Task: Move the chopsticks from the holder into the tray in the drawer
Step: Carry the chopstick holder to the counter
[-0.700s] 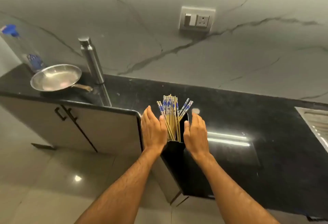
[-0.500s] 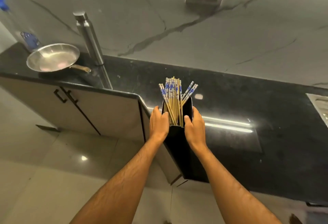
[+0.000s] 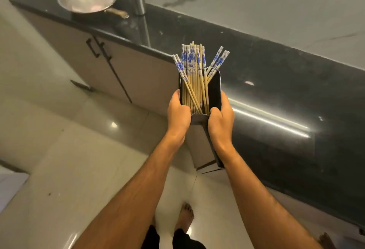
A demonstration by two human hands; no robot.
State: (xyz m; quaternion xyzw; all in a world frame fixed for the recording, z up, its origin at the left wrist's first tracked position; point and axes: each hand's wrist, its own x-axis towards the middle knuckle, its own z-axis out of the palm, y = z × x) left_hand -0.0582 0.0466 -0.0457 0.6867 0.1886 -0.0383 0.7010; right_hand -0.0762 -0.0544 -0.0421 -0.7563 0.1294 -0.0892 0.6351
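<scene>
Left hand (image 3: 178, 115) and right hand (image 3: 221, 119) both curl round the holder (image 3: 214, 89) (thumbs over its near rim), chopsticks (image 3: 194, 75) standing loose between them, above the desk (image 3: 276, 90) edge. Drawer unseen. Risk: tilting spills sticks to floor.

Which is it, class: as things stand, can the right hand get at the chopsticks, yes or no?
Probably not yet: the right hand grips the holder, as does the left hand. The chopsticks stand uncovered just above, so freeing it should suffice.
</scene>
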